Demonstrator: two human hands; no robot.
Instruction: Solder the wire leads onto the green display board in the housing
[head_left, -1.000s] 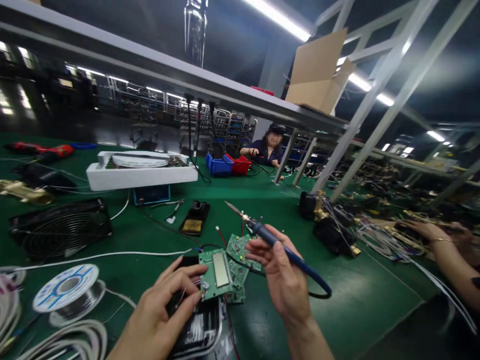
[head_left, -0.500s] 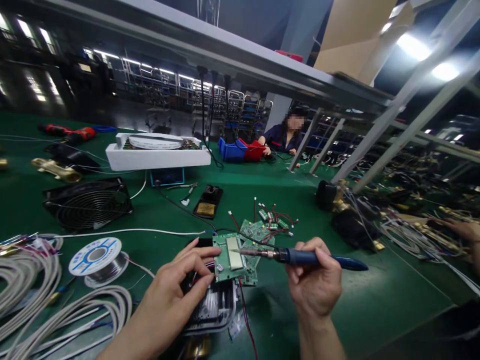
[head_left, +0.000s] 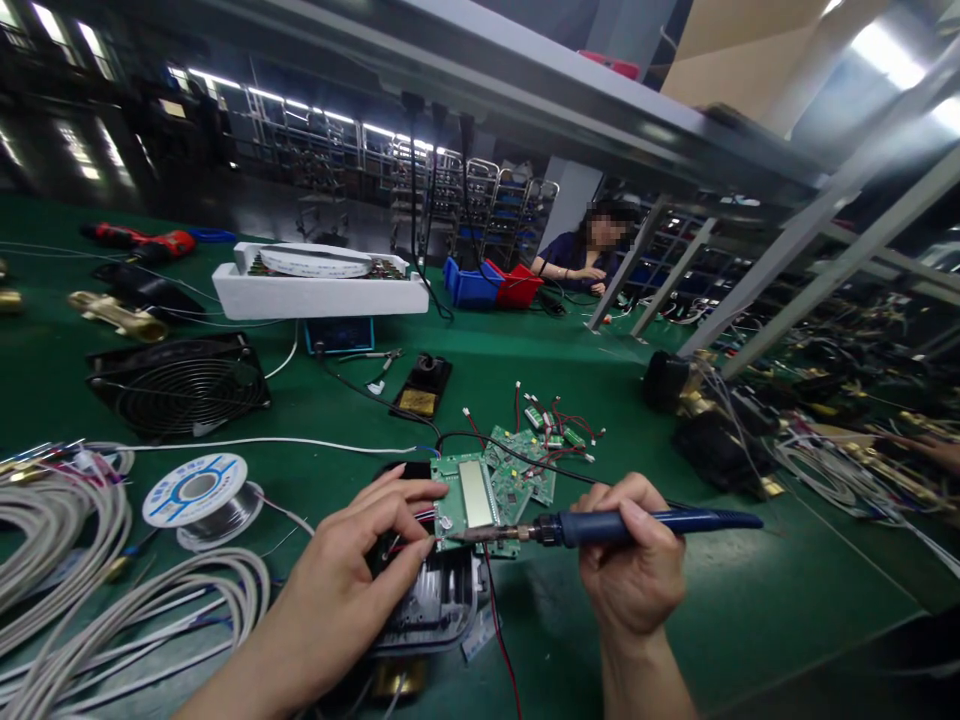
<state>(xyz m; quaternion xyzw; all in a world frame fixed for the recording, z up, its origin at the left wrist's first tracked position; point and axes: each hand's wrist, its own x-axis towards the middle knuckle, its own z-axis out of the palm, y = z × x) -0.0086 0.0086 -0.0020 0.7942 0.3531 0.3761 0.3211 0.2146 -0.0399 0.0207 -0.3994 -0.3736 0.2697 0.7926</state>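
Two hands at work on one circuit board (head_left: 469, 497); green, flat, rectangular, with a pale grey display strip; it sits propped on a glossy black ribbed housing (head_left: 431, 605) near the front of the green matte desk (head_left: 750, 600). Left hand (head_left: 352, 575): index and thumb fingers (head_left: 409, 492) lightly pinch the board's left edge. Right hand (head_left: 634, 575): fingers curled tight round the blue handle of the soldering iron (head_left: 652, 521); its metal tip lies level, touching the board's lower edge. Step looks like soldering a joint there; it calls for a steady tip and a firmly held board. Thin red wire (head_left: 495, 630) trails from the board; solder spool (head_left: 199, 495) lies well to the left; more small boards (head_left: 529, 470) just behind.
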